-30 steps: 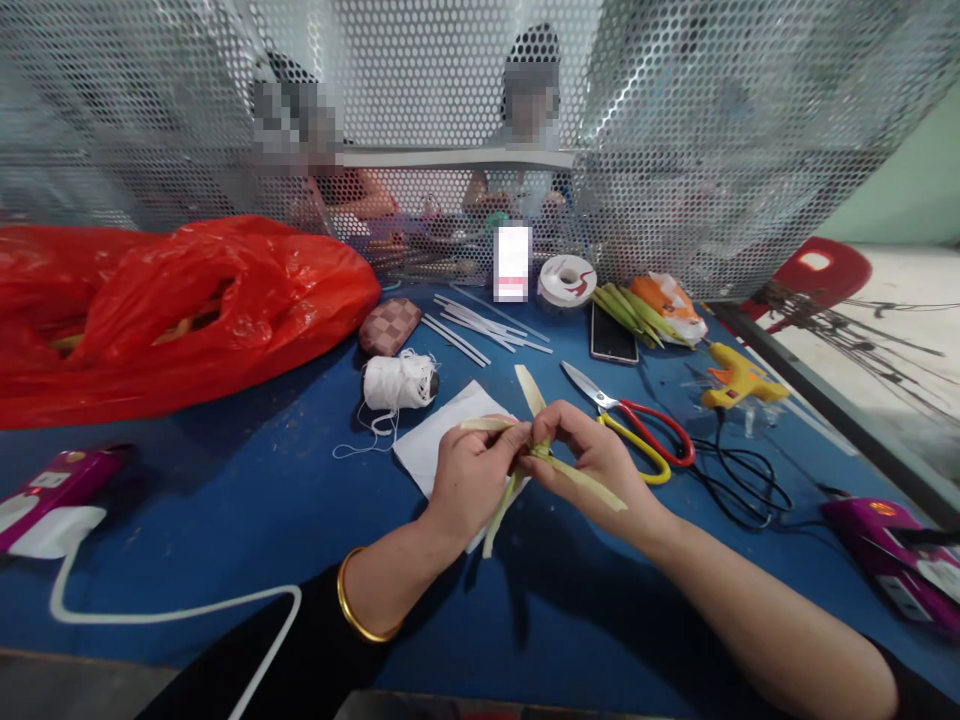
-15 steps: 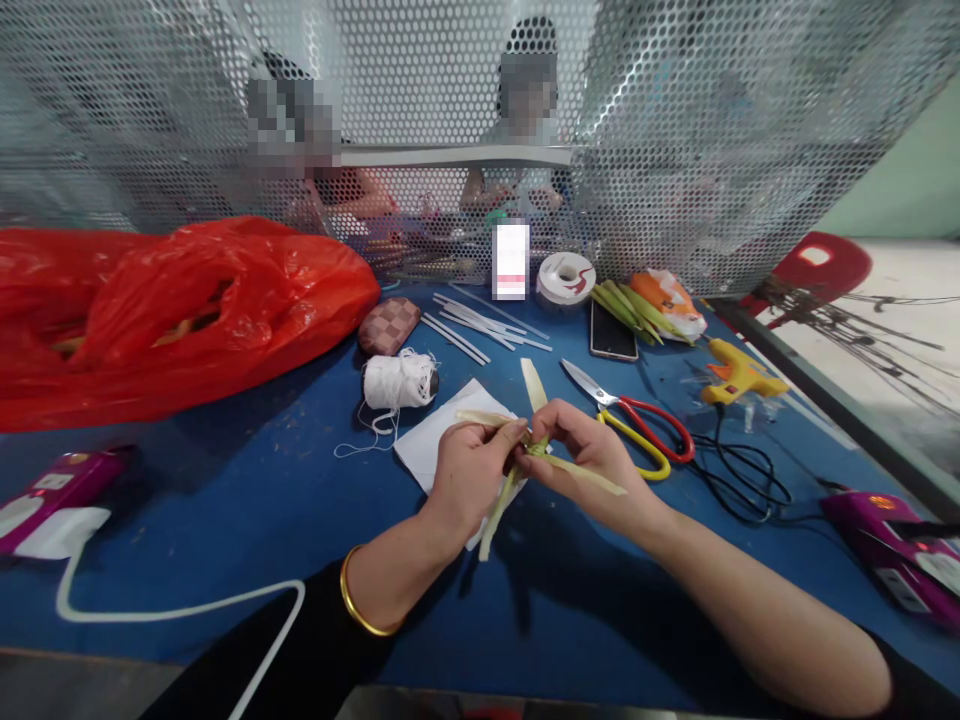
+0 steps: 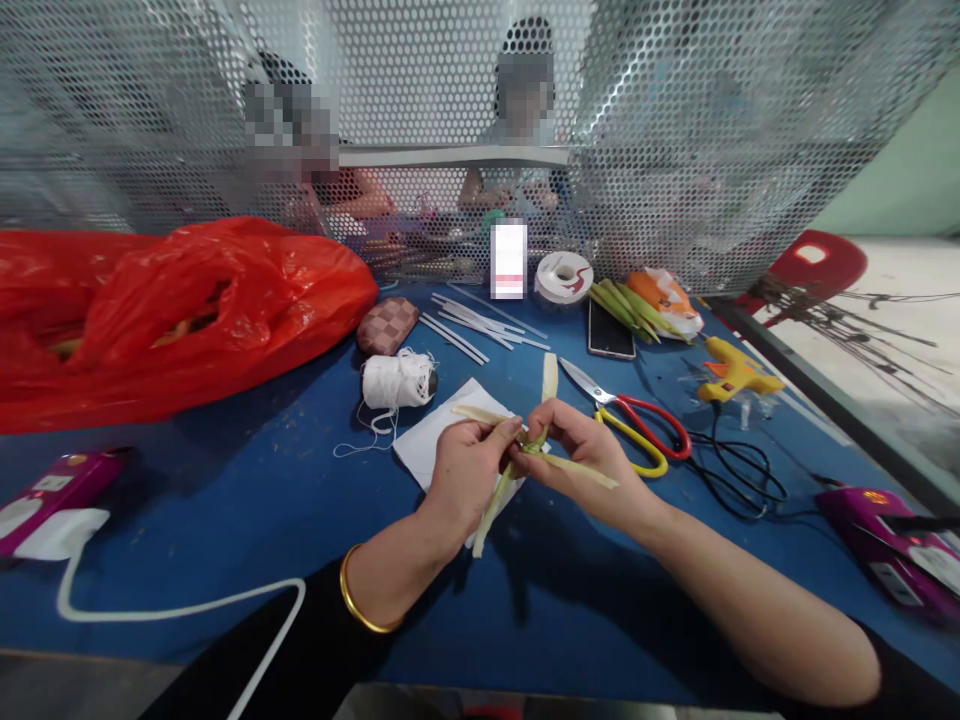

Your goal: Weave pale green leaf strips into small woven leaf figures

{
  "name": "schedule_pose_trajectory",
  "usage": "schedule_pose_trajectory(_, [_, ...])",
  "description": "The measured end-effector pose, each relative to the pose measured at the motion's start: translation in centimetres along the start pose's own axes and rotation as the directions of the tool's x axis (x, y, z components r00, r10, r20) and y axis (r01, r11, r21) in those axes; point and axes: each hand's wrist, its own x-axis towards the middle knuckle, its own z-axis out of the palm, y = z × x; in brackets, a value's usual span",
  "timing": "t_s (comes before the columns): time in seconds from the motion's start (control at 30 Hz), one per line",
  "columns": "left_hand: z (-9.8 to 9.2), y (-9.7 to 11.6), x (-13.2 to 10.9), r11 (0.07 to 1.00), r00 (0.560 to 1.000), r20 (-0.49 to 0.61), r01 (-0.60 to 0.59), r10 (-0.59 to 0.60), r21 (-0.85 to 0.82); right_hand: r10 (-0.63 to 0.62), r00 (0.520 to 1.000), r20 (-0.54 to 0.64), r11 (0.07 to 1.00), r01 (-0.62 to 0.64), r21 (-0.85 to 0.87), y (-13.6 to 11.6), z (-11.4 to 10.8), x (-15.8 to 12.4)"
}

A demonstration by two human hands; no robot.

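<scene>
Red-and-yellow scissors (image 3: 634,418) lay just right of the hands on the blue table (image 3: 225,500). A ball of white thread (image 3: 397,382) and a white sheet (image 3: 431,440) sat just beyond them (a yellow glue gun (image 3: 735,375) farther right). Above the sheet's near edge, the left hand (image 3: 469,470) and right hand (image 3: 592,462) both pinched pale yellow-green leaf strips (image 3: 534,446) at a small green knot, with loose ends splaying outward.

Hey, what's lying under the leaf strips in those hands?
A white paper sheet on the blue table. The left hand and the leaf strips cover its near corner, so that part cannot be seen.
</scene>
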Motion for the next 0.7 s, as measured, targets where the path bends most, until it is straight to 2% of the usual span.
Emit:
schedule_pose_trajectory(0.07, [-0.1,0.2,0.1,0.998,1.000,0.003,-0.018,0.017,0.061,0.005,1.000,-0.006,1.000,-0.005,0.019,0.1,0.0,0.0])
schedule_pose_trajectory(0.17, [-0.2,0.8,0.1,0.981,0.996,0.012,-0.087,0.086,0.172,-0.032,0.993,-0.109,0.998,0.026,-0.053,0.2,0.0,0.0])
schedule_pose_trajectory(0.3, [-0.5,1.3,0.2,0.972,0.989,-0.044,-0.131,0.142,0.193,-0.236,0.940,-0.245,0.930,0.145,-0.339,-0.2,0.0,0.1])
schedule_pose_trajectory(0.37, [-0.5,1.2,0.4,0.968,0.982,-0.078,-0.153,0.172,0.201,-0.294,0.910,-0.292,0.903,0.164,-0.398,-0.5,0.0,0.1])
schedule_pose_trajectory(0.43, [-0.6,1.2,0.5,0.966,0.977,-0.092,-0.169,0.190,0.194,-0.258,0.902,-0.345,0.929,0.134,-0.346,-0.6,0.0,0.1])
schedule_pose_trajectory(0.5, [-0.7,1.4,0.5,0.974,0.982,-0.080,-0.158,0.172,0.165,-0.160,0.907,-0.390,0.972,0.075,-0.225,-0.7,0.0,0.1])
schedule_pose_trajectory(0.6, [-0.7,1.7,0.3,0.992,0.999,0.009,-0.052,0.051,0.115,-0.027,0.911,-0.411,0.998,0.000,-0.064,-0.6,0.0,0.3])
schedule_pose_trajectory(0.7, [-0.9,1.9,0.2,0.988,0.989,0.092,0.102,-0.113,0.113,-0.003,0.920,-0.391,1.000,0.003,-0.002,-0.5,-0.1,0.4])
